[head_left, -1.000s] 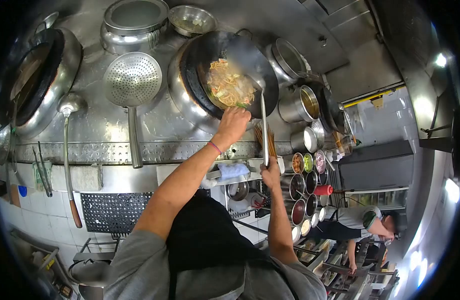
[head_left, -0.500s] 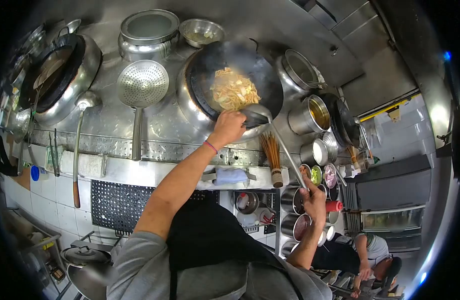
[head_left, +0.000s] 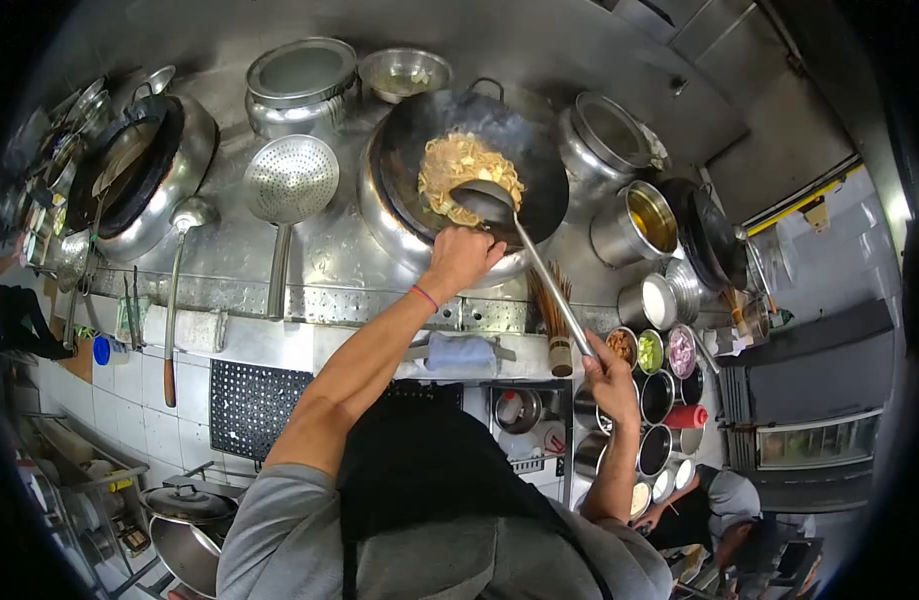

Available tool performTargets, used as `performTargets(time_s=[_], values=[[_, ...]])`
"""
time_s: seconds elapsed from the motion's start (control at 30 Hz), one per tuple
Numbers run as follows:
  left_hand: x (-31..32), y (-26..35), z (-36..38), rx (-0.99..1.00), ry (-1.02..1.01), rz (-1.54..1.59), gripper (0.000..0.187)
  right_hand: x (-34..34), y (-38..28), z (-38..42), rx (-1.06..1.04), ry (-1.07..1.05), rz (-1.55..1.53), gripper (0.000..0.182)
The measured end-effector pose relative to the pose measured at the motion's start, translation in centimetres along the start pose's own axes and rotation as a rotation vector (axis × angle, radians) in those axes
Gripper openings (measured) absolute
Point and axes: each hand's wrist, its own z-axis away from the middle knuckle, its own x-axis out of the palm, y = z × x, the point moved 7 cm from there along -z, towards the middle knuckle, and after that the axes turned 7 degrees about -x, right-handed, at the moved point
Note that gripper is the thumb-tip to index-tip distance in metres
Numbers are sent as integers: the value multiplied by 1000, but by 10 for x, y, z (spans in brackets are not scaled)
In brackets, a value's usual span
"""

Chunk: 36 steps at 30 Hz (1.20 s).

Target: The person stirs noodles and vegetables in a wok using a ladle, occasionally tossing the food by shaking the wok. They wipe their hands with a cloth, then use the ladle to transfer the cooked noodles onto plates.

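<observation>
My left hand (head_left: 462, 258) is closed at the near rim of a black wok (head_left: 542, 190); its fingertips and the part they grip are partly hidden. Fried noodles (head_left: 460, 150) with pale pieces lie in the wok, with smoke or steam above them. In my right hand (head_left: 612, 384) is the long handle of a steel ladle (head_left: 552, 282), fingers wrapped round it. The ladle's bowl is over the near part of the noodles, its dark side facing the camera. Below that handle a bamboo wok brush (head_left: 559, 335) stands at the counter's front edge.
A perforated strainer (head_left: 292, 180) and another ladle (head_left: 192, 213) lie left of the wok. A second wok (head_left: 130, 160) sits farther left. To the right stand a pot of yellowish liquid (head_left: 652, 218) and small ingredient tubs (head_left: 651, 352). At lower right, another person (head_left: 720, 510) bends over.
The ladle's bowl has moved from the wok's near rim inward over the noodles. My right hand shifted slightly left with it, while my left stays at the rim. The view has shifted a little.
</observation>
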Motion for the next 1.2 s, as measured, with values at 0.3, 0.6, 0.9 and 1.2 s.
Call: performTargets(time_s=[0.3,0.6,0.9,1.2], values=[[0,-8,0,78,22,106,43,32,33,-49,105,-124,-65,41],[-4,-20,-4,111,-23,164,44,121,31,-29,96,313,-105,47],[-2,-18,-3,142,-65,176,39,169,-1,-35,330,309,-96,54],[-3,-21,-2,171,-20,245,37,155,-22,-47,275,418,-455,40]])
